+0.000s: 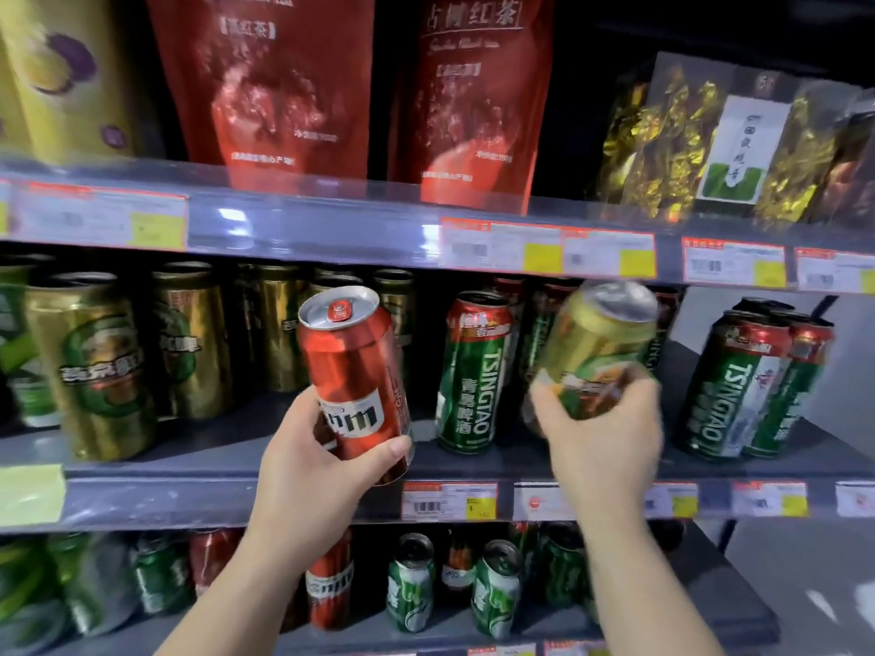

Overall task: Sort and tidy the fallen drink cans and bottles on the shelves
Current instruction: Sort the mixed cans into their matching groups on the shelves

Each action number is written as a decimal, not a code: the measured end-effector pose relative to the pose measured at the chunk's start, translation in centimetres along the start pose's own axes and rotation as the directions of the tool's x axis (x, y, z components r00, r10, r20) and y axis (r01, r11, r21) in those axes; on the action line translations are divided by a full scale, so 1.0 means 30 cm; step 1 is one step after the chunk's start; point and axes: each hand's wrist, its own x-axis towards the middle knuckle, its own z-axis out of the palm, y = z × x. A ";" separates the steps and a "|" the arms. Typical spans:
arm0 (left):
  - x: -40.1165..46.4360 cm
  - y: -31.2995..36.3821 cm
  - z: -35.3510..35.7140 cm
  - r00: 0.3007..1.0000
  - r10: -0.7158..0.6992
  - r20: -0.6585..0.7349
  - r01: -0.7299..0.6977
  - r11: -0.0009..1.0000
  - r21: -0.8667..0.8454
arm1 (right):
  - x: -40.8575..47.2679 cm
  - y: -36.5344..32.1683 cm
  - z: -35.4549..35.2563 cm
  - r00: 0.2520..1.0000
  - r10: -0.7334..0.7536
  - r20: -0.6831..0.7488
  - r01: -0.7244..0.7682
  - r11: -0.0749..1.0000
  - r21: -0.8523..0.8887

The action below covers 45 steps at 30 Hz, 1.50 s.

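My left hand (308, 461) grips a tall red can (350, 366) by its lower half, held in front of the middle shelf (213, 461) and tilted slightly left. To the right, my right hand (601, 437) holds a gold-and-green can (596, 343) from below, leaning right and blurred. Between the two cans a green Tsingtao can (471, 376) stands upright on the shelf. Gold cans (90, 366) stand in rows at the left of that shelf. A pack of green Tsingtao cans (753, 385) stands at the right.
The upper shelf (308, 229) carries red tea pouches (270, 82), a yellow bag and gold-wrapped packs (719, 144). On the lower shelf stand green cans (497, 589), a red can (329, 584) and small bottles. Price tags line the shelf edges.
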 end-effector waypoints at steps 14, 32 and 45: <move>-0.030 -0.091 -0.358 0.981 -0.005 -0.194 0.022 0.996 0.084 | -0.364 -0.240 0.303 0.834 -0.162 0.527 0.083 0.982 0.171; -0.019 -0.126 -0.450 0.993 -0.060 -0.102 0.066 0.996 0.058 | -0.411 -0.275 0.459 0.859 -0.182 0.478 0.270 0.955 -0.121; -0.024 -0.026 -0.198 0.994 -0.050 0.094 0.050 0.999 0.003 | -0.108 -0.066 0.265 0.871 0.061 0.487 0.316 0.689 -0.652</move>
